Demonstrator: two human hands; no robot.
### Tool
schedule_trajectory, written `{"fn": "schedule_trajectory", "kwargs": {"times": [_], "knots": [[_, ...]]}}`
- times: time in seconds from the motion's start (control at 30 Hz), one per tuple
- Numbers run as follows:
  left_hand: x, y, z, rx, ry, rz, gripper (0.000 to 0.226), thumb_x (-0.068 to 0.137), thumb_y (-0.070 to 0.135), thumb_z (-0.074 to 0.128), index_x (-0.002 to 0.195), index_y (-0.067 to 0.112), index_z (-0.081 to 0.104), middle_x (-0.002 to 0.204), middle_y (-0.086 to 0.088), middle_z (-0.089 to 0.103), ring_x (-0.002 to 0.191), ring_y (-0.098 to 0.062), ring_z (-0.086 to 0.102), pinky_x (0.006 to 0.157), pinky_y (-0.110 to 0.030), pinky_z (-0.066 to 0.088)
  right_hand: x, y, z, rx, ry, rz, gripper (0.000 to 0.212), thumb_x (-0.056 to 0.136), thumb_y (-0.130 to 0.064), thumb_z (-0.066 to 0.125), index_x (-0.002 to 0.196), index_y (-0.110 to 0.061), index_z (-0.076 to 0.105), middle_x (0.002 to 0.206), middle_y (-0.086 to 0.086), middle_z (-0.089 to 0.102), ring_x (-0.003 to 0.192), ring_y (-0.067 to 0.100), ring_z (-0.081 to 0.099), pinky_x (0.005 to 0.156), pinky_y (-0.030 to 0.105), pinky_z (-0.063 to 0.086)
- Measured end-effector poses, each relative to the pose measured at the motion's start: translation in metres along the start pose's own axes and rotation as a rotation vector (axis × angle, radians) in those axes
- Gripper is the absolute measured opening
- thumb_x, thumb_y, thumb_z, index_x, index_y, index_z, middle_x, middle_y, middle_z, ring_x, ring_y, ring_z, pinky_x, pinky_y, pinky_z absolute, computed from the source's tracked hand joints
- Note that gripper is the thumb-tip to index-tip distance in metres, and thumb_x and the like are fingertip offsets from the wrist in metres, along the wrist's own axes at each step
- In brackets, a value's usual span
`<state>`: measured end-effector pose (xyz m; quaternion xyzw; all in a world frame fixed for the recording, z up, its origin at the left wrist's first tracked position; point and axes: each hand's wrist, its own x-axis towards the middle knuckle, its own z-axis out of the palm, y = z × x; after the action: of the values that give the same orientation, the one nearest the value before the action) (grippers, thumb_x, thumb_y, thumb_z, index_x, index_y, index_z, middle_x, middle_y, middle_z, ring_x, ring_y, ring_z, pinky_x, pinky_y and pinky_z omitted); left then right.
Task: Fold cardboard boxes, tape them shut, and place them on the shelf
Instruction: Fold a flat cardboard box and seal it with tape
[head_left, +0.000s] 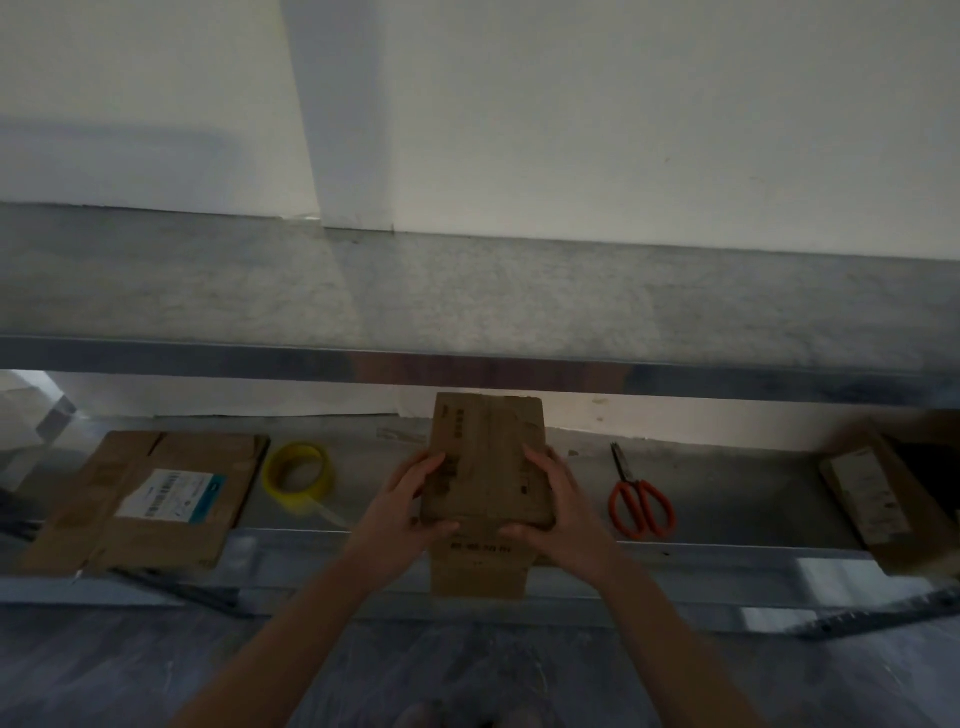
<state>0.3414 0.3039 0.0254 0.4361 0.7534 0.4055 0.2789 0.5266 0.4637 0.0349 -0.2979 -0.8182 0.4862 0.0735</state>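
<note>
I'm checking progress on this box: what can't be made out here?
Head view only:
Tape on the cardboard box: too dim and blurred; the left hand and right hand cover its sides.
Label print on the flat cardboard: too small.
Carton at far right: cut by the frame edge, in shadow.

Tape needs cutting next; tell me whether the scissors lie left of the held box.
No: the orange scissors lie to the right of the box.

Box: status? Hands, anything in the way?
Left hand and right hand both grip the cardboard box at the shelf front edge. Tape roll left, scissors right, both clear of it.
</note>
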Motion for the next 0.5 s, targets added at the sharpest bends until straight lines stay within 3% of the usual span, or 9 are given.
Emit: {"fn": "schedule_trajectory", "kwargs": {"times": [0.07,0.13,0.23,0.3,0.4,0.5], "knots": [[-0.009,-0.005,0.001,0.009,-0.007,-0.003,0.083,0.081,0.024,0.075,0.142,0.045,0.023,0.152,0.01,0.018,0.135,-0.014,0.035,0.103,-0.024,0.045,-0.005,0.001,0.004,-0.079,0.04,0.005,0.108,0.051,-0.093,0.057,0.141,-0.059,0.009,0.162,-0.009,-0.004,0.148,0.02,0.016,0.116,0.05,0.032],[-0.012,-0.004,-0.001,0.053,0.0,0.009,0.089,0.081,0.027,0.075,0.144,0.048,0.016,0.154,0.012,0.015,0.14,-0.014,0.028,0.11,-0.038,0.039,-0.007,-0.002,0.003,-0.145,0.054,-0.02,0.11,0.053,-0.094,0.055,0.143,-0.059,0.002,0.162,-0.012,-0.009,0.149,0.02,0.01,0.118,0.05,0.028],[-0.016,0.004,-0.009,0.135,0.009,0.034,0.095,0.081,0.032,0.074,0.147,0.044,0.007,0.156,0.013,0.008,0.14,-0.004,0.017,0.116,-0.03,0.023,-0.012,-0.006,0.001,-0.253,0.075,-0.077,0.108,0.061,-0.093,0.049,0.149,-0.053,0.0,0.162,-0.013,-0.009,0.151,0.018,-0.004,0.12,0.049,0.015],[-0.019,0.006,-0.019,0.226,-0.019,0.061,0.095,0.081,0.043,0.072,0.149,0.042,0.006,0.155,0.018,0.005,0.142,-0.003,0.013,0.116,-0.028,0.02,-0.018,-0.014,0.002,-0.359,0.126,-0.138,0.095,0.073,-0.089,0.037,0.152,-0.046,0.008,0.163,-0.013,-0.004,0.151,0.015,-0.009,0.121,0.047,0.011],[-0.024,-0.001,-0.04,0.431,-0.048,0.134,0.094,0.074,0.076,0.049,0.15,0.041,0.006,0.158,0.015,0.006,0.147,-0.01,0.002,0.119,-0.035,0.014,-0.023,-0.035,0.015,-0.558,0.226,-0.292,0.073,0.09,-0.074,0.031,0.153,-0.037,0.023,0.163,-0.005,0.014,0.152,0.019,-0.001,0.122,0.05,0.012],[-0.03,-0.017,-0.071,0.685,-0.052,0.219,0.091,0.077,0.08,0.032,0.152,0.032,0.011,0.159,0.01,0.006,0.147,-0.014,-0.001,0.117,-0.034,0.003,-0.02,-0.067,0.044,-0.648,0.244,-0.425,0.068,0.095,-0.066,0.031,0.152,-0.03,0.03,0.16,0.001,0.025,0.151,0.022,0.007,0.121,0.049,0.01]]}}
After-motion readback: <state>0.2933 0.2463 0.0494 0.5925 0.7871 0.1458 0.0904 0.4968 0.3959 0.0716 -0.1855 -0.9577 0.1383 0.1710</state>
